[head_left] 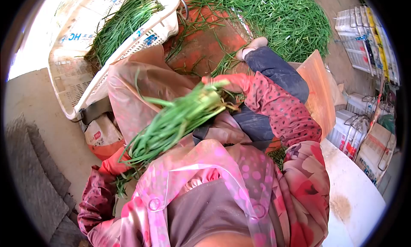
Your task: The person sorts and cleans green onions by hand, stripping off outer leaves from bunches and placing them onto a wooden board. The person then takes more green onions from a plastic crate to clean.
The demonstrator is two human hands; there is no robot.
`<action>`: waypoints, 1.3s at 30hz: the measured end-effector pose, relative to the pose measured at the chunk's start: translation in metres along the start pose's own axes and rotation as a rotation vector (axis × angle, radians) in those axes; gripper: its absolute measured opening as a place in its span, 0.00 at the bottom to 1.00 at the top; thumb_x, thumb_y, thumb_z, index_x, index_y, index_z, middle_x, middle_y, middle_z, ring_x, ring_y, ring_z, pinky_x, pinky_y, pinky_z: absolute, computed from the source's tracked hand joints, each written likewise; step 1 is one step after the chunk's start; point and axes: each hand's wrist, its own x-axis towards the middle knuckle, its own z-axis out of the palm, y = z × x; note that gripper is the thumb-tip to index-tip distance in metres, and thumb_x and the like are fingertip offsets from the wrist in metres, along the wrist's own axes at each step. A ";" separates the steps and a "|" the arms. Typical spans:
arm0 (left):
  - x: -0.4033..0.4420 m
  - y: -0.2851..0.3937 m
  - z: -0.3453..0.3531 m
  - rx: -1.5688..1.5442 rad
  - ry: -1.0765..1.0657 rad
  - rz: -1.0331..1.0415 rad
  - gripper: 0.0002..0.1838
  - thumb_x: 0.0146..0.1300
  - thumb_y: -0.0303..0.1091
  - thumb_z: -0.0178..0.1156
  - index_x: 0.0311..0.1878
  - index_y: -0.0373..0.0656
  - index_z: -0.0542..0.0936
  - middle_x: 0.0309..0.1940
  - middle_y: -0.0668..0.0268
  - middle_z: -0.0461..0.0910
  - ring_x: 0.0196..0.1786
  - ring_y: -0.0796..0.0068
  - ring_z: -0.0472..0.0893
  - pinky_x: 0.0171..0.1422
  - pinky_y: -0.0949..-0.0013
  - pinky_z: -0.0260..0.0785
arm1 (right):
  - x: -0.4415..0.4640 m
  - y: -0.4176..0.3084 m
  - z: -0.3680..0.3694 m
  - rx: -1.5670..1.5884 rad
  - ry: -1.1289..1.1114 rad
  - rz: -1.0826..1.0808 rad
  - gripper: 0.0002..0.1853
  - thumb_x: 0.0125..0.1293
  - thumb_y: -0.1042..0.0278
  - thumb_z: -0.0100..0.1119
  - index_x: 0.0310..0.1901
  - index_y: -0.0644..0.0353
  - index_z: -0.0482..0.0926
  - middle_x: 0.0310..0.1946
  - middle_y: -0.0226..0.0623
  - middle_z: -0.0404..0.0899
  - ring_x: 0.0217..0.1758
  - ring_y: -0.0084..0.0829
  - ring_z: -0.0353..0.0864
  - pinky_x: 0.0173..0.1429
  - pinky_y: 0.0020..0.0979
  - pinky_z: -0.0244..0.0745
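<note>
A bunch of long green chives (175,118) lies slantwise across my lap, its pale stem ends at the upper right and its leaf tips at the lower left. My right hand (233,82), in a red glove, is closed around the stem end. At the leaf-tip end is my left hand (115,162), also red-gloved; the leaves partly cover its fingers, and it appears closed on them. A few loose leaves hang below that hand. The bunch is slightly blurred.
A white plastic basket (70,82) holding more chives (126,26) stands at the upper left. Ahead, a large pile of chives (278,22) spreads beside a reddish board (205,39). Stacked folded crates (353,41) stand at the right, near a wooden board (319,95).
</note>
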 end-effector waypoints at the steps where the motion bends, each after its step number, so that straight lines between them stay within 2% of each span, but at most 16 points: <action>1: -0.005 -0.006 -0.005 -0.187 -0.044 -0.057 0.17 0.58 0.22 0.62 0.52 0.40 0.77 0.39 0.67 0.81 0.37 0.77 0.80 0.38 0.69 0.74 | -0.003 -0.016 0.024 0.202 -0.008 -0.181 0.32 0.68 0.36 0.49 0.55 0.61 0.77 0.47 0.35 0.81 0.47 0.23 0.79 0.51 0.31 0.76; 2: -0.009 -0.007 -0.004 -0.315 -0.020 -0.134 0.17 0.56 0.22 0.63 0.50 0.40 0.78 0.38 0.66 0.81 0.37 0.76 0.80 0.38 0.69 0.75 | -0.003 -0.027 0.046 0.404 -0.017 -0.362 0.32 0.67 0.38 0.51 0.57 0.60 0.76 0.48 0.34 0.81 0.49 0.24 0.79 0.53 0.30 0.76; 5: -0.016 -0.024 -0.009 -0.467 -0.017 -0.419 0.21 0.53 0.23 0.67 0.51 0.41 0.78 0.43 0.67 0.80 0.44 0.74 0.79 0.46 0.67 0.73 | -0.003 -0.040 0.053 0.239 0.004 -0.243 0.31 0.64 0.42 0.59 0.59 0.59 0.74 0.50 0.34 0.79 0.43 0.22 0.81 0.42 0.24 0.79; 8: -0.012 -0.026 0.001 -0.440 -0.013 -0.381 0.20 0.52 0.23 0.68 0.51 0.40 0.78 0.42 0.66 0.81 0.42 0.74 0.79 0.45 0.68 0.74 | 0.006 -0.048 0.044 -0.222 0.308 0.017 0.15 0.64 0.53 0.62 0.47 0.53 0.81 0.24 0.25 0.77 0.19 0.16 0.68 0.22 0.21 0.62; 11: -0.010 -0.025 0.006 -0.443 0.004 -0.342 0.20 0.52 0.23 0.68 0.50 0.40 0.79 0.40 0.66 0.81 0.41 0.73 0.79 0.43 0.68 0.74 | -0.006 -0.054 0.019 -0.290 0.448 0.133 0.10 0.63 0.58 0.62 0.42 0.53 0.82 0.16 0.18 0.65 0.16 0.13 0.60 0.19 0.20 0.52; 16: -0.008 -0.022 0.011 -0.445 0.049 -0.327 0.19 0.51 0.24 0.68 0.48 0.39 0.80 0.38 0.65 0.81 0.39 0.73 0.80 0.41 0.69 0.74 | -0.083 -0.058 -0.055 0.112 0.591 -0.202 0.12 0.68 0.63 0.58 0.47 0.61 0.78 0.17 0.17 0.60 0.16 0.10 0.54 0.16 0.18 0.45; 18: -0.007 -0.020 0.011 -0.438 0.063 -0.327 0.18 0.50 0.24 0.68 0.47 0.38 0.80 0.37 0.65 0.82 0.38 0.73 0.80 0.40 0.69 0.74 | -0.096 -0.063 -0.066 0.291 0.813 -0.516 0.15 0.71 0.65 0.53 0.49 0.70 0.74 0.24 0.29 0.72 0.17 0.14 0.63 0.17 0.18 0.58; 21: -0.007 -0.021 0.011 -0.445 0.079 -0.321 0.18 0.50 0.24 0.69 0.46 0.38 0.80 0.36 0.64 0.82 0.37 0.73 0.81 0.39 0.70 0.75 | -0.072 -0.059 -0.061 0.198 0.860 -0.409 0.19 0.71 0.60 0.53 0.54 0.66 0.73 0.29 0.36 0.77 0.26 0.20 0.74 0.24 0.19 0.66; 24: -0.004 -0.017 0.011 -0.448 0.089 -0.299 0.17 0.49 0.24 0.69 0.46 0.37 0.81 0.34 0.64 0.82 0.35 0.73 0.81 0.37 0.70 0.75 | -0.011 -0.084 0.024 -0.222 0.536 -0.034 0.30 0.65 0.45 0.56 0.63 0.57 0.71 0.54 0.38 0.78 0.49 0.31 0.81 0.57 0.35 0.68; 26: -0.003 -0.003 0.007 -0.461 0.139 -0.283 0.17 0.49 0.24 0.69 0.45 0.37 0.81 0.33 0.64 0.82 0.34 0.73 0.81 0.36 0.71 0.75 | 0.065 -0.049 0.013 -0.209 0.440 -0.477 0.22 0.64 0.51 0.61 0.49 0.62 0.81 0.45 0.31 0.83 0.40 0.23 0.79 0.53 0.31 0.72; 31: 0.018 0.031 -0.022 -0.478 0.272 -0.276 0.16 0.55 0.32 0.68 0.46 0.38 0.79 0.31 0.66 0.82 0.29 0.76 0.80 0.31 0.72 0.74 | 0.047 -0.086 -0.010 0.193 0.711 -0.500 0.14 0.61 0.63 0.62 0.44 0.63 0.83 0.36 0.33 0.84 0.36 0.25 0.81 0.44 0.26 0.73; 33: 0.029 0.045 -0.021 -0.508 0.291 -0.358 0.17 0.53 0.31 0.68 0.46 0.38 0.78 0.30 0.67 0.81 0.27 0.76 0.80 0.29 0.73 0.74 | 0.054 -0.073 -0.038 0.269 0.985 -0.778 0.16 0.61 0.62 0.62 0.47 0.62 0.82 0.34 0.31 0.83 0.30 0.24 0.79 0.36 0.24 0.71; 34: 0.034 0.039 -0.020 -0.618 0.314 -0.310 0.18 0.52 0.30 0.69 0.47 0.39 0.77 0.30 0.68 0.79 0.25 0.76 0.79 0.27 0.72 0.73 | 0.028 -0.077 -0.030 0.564 1.070 -0.797 0.16 0.61 0.60 0.63 0.48 0.61 0.80 0.31 0.30 0.81 0.23 0.19 0.71 0.27 0.21 0.64; 35: 0.038 0.035 -0.019 -0.724 0.334 -0.264 0.20 0.50 0.29 0.69 0.48 0.41 0.76 0.30 0.68 0.78 0.24 0.76 0.77 0.25 0.72 0.73 | 0.012 -0.047 -0.076 0.746 0.856 -0.859 0.15 0.63 0.58 0.62 0.46 0.59 0.78 0.28 0.27 0.78 0.20 0.14 0.62 0.22 0.19 0.55; 38: 0.040 0.033 -0.015 -0.782 0.345 -0.210 0.25 0.48 0.28 0.70 0.52 0.43 0.74 0.32 0.69 0.78 0.23 0.77 0.77 0.23 0.72 0.73 | -0.028 -0.026 -0.072 0.432 1.157 -0.642 0.16 0.65 0.54 0.60 0.43 0.60 0.78 0.30 0.26 0.78 0.20 0.13 0.63 0.22 0.17 0.54; 39: 0.039 0.041 -0.011 -0.823 0.366 -0.280 0.25 0.47 0.28 0.70 0.51 0.43 0.74 0.31 0.68 0.78 0.23 0.76 0.77 0.23 0.72 0.73 | -0.027 -0.022 -0.061 0.366 1.041 -0.565 0.17 0.66 0.52 0.59 0.44 0.60 0.79 0.33 0.28 0.78 0.21 0.13 0.65 0.22 0.17 0.55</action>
